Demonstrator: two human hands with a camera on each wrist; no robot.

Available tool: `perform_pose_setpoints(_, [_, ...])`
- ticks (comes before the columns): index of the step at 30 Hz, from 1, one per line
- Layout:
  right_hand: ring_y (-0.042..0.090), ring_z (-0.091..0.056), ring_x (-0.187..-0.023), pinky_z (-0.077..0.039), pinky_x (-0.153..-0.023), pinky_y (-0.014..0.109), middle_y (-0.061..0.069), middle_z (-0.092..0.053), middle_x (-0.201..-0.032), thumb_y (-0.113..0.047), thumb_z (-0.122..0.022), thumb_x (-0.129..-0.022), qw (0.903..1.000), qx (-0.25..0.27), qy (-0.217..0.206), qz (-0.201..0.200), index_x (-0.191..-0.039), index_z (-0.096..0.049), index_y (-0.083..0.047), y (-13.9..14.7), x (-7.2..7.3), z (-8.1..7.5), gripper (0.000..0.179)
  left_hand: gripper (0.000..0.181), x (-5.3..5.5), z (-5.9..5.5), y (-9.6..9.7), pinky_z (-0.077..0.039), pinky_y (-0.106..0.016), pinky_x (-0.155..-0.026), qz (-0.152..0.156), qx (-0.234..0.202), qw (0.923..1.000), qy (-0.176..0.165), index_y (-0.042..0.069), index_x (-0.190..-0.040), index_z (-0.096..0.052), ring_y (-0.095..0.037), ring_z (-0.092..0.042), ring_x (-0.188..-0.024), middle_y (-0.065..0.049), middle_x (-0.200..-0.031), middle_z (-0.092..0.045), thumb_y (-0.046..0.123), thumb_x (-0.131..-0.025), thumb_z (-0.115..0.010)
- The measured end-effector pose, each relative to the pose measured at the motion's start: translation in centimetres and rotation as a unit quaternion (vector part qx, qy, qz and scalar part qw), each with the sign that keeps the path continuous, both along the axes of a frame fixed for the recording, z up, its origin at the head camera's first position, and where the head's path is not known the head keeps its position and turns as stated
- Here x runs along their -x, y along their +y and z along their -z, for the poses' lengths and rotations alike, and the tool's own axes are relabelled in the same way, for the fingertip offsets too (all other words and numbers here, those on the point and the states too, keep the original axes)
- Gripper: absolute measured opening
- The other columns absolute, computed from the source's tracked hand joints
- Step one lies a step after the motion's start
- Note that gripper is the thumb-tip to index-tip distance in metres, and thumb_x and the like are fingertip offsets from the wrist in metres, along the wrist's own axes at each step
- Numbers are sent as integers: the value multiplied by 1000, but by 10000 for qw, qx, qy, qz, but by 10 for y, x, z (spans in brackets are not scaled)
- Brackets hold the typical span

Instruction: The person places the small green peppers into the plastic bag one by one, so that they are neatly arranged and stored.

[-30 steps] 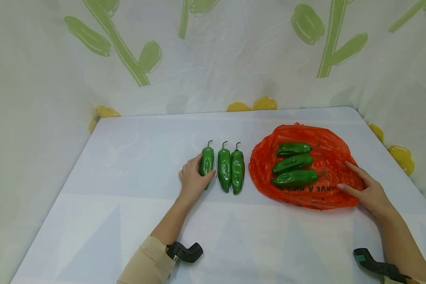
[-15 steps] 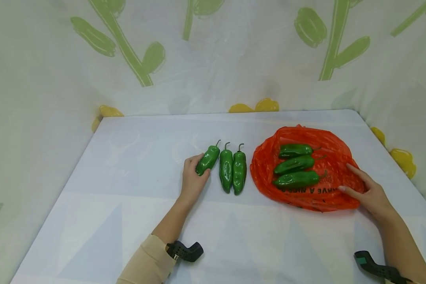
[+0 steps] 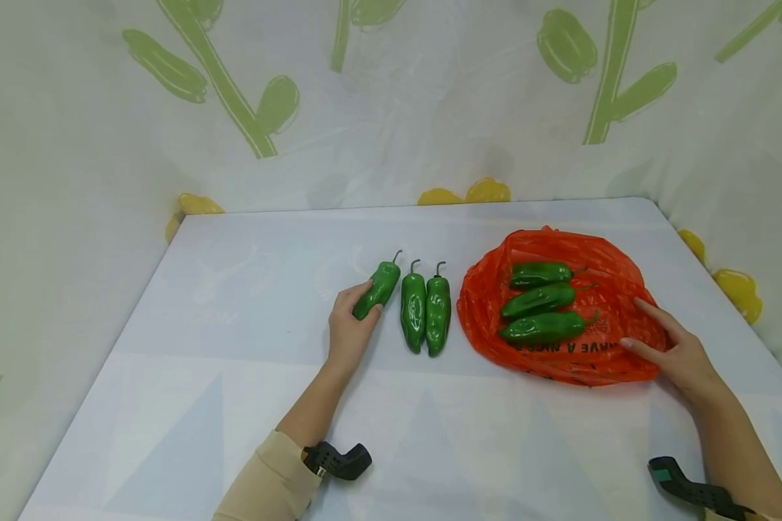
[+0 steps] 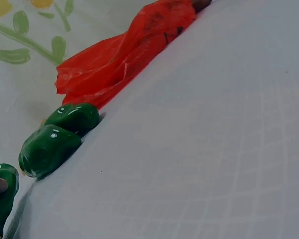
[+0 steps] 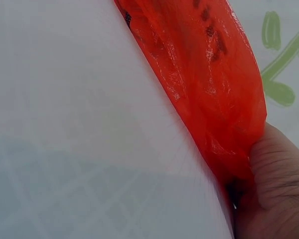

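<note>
Green pepper [image 3: 378, 291] is held in the left hand [image 3: 350, 328]; the right hand [image 3: 686, 362] (grip wide) touches a red bag [image 3: 485, 315].

A pale surface [image 3: 495, 449] with a rounded far right corner bears light blue triangles [image 3: 189, 456] along its near part; the wrist views show faint crossing lines on it. Behind it and at both sides rises a whitish backdrop [image 3: 430, 108] printed with green stems [image 3: 213, 79] and leaves [image 3: 277, 105]. Yellow shapes [image 3: 487, 190] peek out beyond the far, left and right edges.

Head view high; wrists' low; shared bag [image 3: 612, 281]
</note>
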State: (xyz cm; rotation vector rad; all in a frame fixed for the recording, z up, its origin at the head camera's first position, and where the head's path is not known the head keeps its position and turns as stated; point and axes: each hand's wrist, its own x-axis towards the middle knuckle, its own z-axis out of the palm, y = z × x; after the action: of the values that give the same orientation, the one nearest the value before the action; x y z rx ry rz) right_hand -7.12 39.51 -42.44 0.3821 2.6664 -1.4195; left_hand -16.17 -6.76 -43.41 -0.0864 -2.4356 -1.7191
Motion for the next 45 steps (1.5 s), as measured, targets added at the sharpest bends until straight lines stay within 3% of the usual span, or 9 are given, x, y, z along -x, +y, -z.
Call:
perform_pose_setpoints(8, [40, 7, -142, -13, -103, 69, 12, 5, -159, -35, -58, -93, 10000, -54, 71, -36, -151, -10, -38, 0, -1, -1, 75, 42, -2, -3, 3, -41, -44, -98, 11, -235, 9996, 135, 10, -128, -59, -26, -49, -118, -9, -126, -52, 9, -86, -66])
perform_pose_setpoints(14, [39, 8, -143, -10, -104, 69, 11, 6, -159, -34, -59, -93, 9999, -46, 124, -33, -151, -11, -39, 0, -1, 0, 75, 42, -5, -12, 8, -42, -44, -100, 100, -541, 9980, 325, 9, -127, -59, -26, -48, -119, -10, -126, -51, 7, -86, -67])
perform_pose_setpoints(20, [39, 7, -143, -9, -106, 67, 11, 5, -159, -34, -59, -93, 9999, 27, 155, -32, -150, -12, -39, -1, 1, 2, 74, 42, -9, -21, 12, -44, -43, -99, 334, -547, 9968, 483, 9, -128, -58, -26, -49, -120, -10, -127, -50, 7, -87, -66])
perform_pose_setpoints(26, [41, 7, -142, -8, -105, 69, 12, 5, -159, -35, -59, -92, 9998, -64, 181, -43, -151, -12, -38, 0, 1, 1, 75, 42, -11, -27, 15, -46, -41, -96, 304, -669, 9962, 463, 10, -129, -58, -23, -49, -117, -7, -127, -50, 8, -87, -66])
perform_pose_setpoints(35, [38, 7, -143, -9, -105, 68, 9, 5, -159, -34, -59, -93, 9999, 30, 150, -13, -151, -11, -39, 1, -1, 1, 75, 42, -9, -39, 30, -49, -37, -92, 769, -738, 9930, 508, 11, -128, -59, -21, -51, -115, -6, -125, -51, 9, -87, -66])
perform_pose_setpoints(36, [39, 7, -143, -9, -105, 69, 10, 5, -159, -34, -59, -93, 9999, 21, 152, -16, -151, -11, -39, 1, -1, 1, 75, 42, -11, -44, 32, -49, -37, -92, 805, -759, 9928, 465, 10, -128, -58, -22, -51, -115, -7, -126, -51, 8, -87, -66])
perform_pose_setpoints(45, [40, 7, -142, -11, -104, 69, 11, 5, -159, -34, -59, -93, 9999, -20, 131, 1, -150, -11, -39, 1, -1, 0, 75, 42, -10, -49, 50, -48, -36, -94, 1214, -854, 9877, 490, 14, -129, -58, -20, -52, -116, -5, -126, -51, 8, -87, -66])
